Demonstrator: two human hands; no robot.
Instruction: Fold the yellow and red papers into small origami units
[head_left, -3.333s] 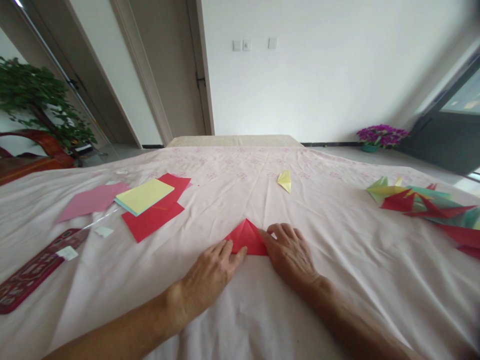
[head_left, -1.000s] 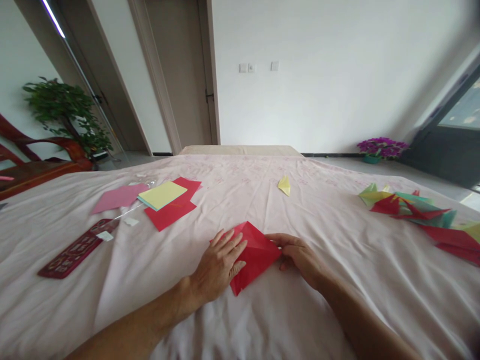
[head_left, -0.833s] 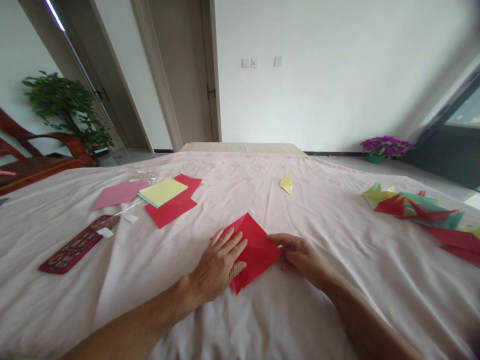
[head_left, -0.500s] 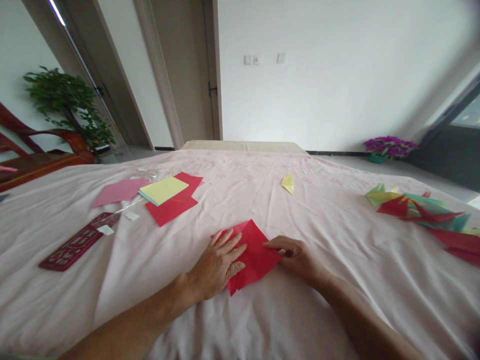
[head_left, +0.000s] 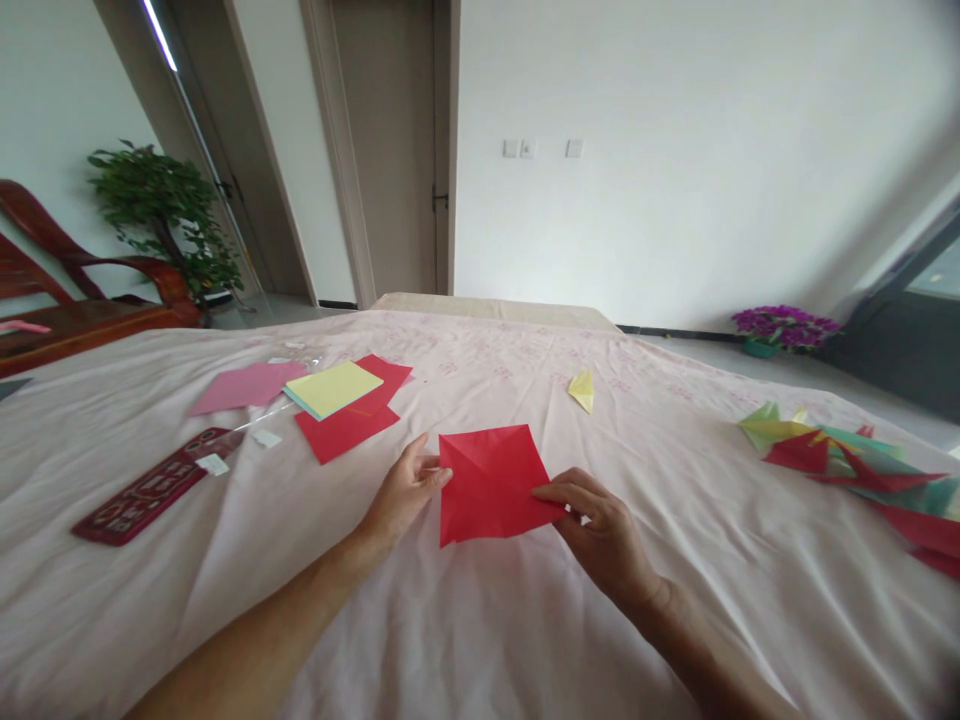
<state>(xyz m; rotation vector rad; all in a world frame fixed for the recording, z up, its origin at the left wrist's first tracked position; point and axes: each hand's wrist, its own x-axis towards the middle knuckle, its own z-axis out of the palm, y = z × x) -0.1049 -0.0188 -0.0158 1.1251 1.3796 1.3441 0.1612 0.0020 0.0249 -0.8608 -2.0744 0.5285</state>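
Observation:
A red square of folding paper (head_left: pixel 491 485) with faint creases is held up a little above the pink cloth in front of me. My right hand (head_left: pixel 600 525) pinches its right corner, thumb below and fingers on top. At the left edge is my left hand (head_left: pixel 409 490), its thumb at the paper's rim and the fingertips partly hidden behind it. Beyond the sheet, a small folded yellow paper piece (head_left: pixel 581 390) lies on the cloth.
Left of the hands lie red sheets (head_left: pixel 349 432), a yellow sheet stack (head_left: pixel 334 388), pink paper (head_left: pixel 244 388) and a dark red phone (head_left: pixel 154 490). Folded paper cranes (head_left: pixel 847 455) gather at the right. The pink cloth (head_left: pixel 480 630) has wrinkles.
The red paper has come up off the cloth and turned. My left hand, formerly flat on it, has moved to its left edge; my right hand still pinches the right corner. The view tilted up slightly.

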